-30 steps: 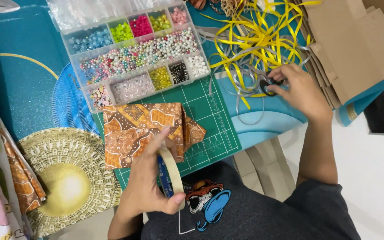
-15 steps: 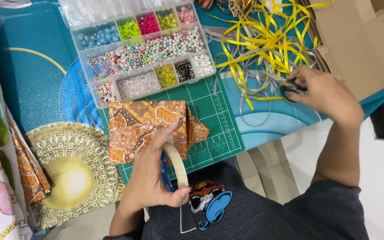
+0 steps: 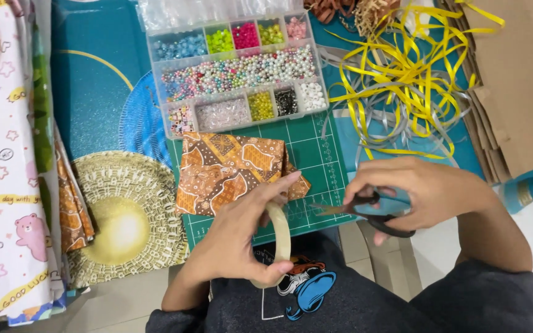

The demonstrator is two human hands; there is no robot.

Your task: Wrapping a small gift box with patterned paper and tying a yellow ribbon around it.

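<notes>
My left hand (image 3: 235, 237) grips a beige roll of tape (image 3: 280, 237) near the table's front edge, with the index finger stretched along its top. My right hand (image 3: 424, 194) holds black-handled scissors (image 3: 365, 211), whose blades point left toward the tape roll and stop a short way from it. Just behind the tape lies a folded piece of brown patterned paper (image 3: 229, 169) on a green cutting mat (image 3: 319, 163).
A clear compartment box of coloured beads (image 3: 239, 71) sits behind the mat. Tangled yellow and silver ribbon (image 3: 402, 80) lies at the right, beside brown cardboard (image 3: 519, 80). A round gold woven mat (image 3: 124, 216) and patterned wrapping sheets (image 3: 1, 166) are at the left.
My right hand left the ribbon pile with the scissors and came down and left, close to the tape roll. My left hand kept hold of the roll.
</notes>
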